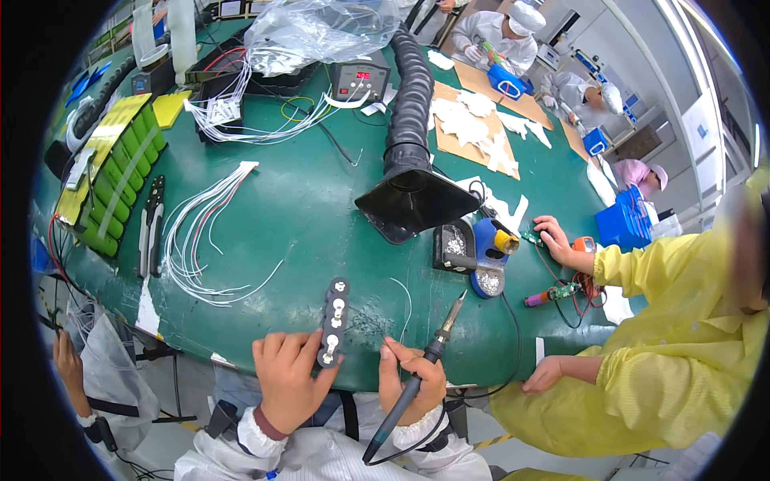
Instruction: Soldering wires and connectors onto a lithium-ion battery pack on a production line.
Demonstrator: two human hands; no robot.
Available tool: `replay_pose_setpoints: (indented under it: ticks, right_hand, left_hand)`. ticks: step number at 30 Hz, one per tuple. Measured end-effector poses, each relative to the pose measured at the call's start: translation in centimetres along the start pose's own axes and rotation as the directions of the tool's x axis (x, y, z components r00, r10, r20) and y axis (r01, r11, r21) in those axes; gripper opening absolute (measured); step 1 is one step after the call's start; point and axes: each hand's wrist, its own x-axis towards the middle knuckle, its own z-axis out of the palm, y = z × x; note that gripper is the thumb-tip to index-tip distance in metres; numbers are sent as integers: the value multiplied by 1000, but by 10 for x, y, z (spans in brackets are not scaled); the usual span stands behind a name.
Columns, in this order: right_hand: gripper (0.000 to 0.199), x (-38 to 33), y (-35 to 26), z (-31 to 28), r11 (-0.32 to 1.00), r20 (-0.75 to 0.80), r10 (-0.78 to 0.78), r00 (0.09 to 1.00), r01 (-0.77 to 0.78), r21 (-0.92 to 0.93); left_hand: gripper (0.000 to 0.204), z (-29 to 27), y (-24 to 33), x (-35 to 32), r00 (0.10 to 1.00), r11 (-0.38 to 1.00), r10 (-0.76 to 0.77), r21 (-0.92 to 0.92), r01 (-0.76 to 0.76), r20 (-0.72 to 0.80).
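My left hand (290, 377) is closed on the lower part of a narrow black strip (328, 350), fingers on its left side and thumb by its lower end. Several round recesses with silvery metal contacts run along the strip. My right hand (413, 389) grips a soldering iron (411, 390) by its dark handle, its metal tip pointing up and away to the right. Beside the right fingertips a thin pale wire (410, 305) curves up from the table; whether the fingers also pinch it I cannot tell.
A black fume hood (417, 200) hangs beyond my hands. Right of it stand a blue iron holder (489, 256) and a black cleaner box (454, 247). White wires (188, 240), cutting pliers (152, 228) and a green battery pack (120, 184) lie left. A yellow-sleeved co-worker (626, 353) handles small parts.
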Motion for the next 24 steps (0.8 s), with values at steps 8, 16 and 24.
replay_pose_setpoints:
  ticks: [8, 16, 24]
  right_hand:
    - [41, -21, -26, 8, 998, 53, -7, 999, 4, 61]
    - [45, -21, -24, 23, 1000, -43, 8, 999, -7, 14]
    - [45, -25, -23, 24, 999, -15, 35, 999, -35, 0]
  left_hand:
    - [37, -25, -51, 38, 960, 974, 76, -224, -13, 271]
    - [28, -30, -55, 47, 949, 958, 28, -279, 65, 315]
    - [32, -35, -42, 23, 994, 971, -105, -213, 104, 8]
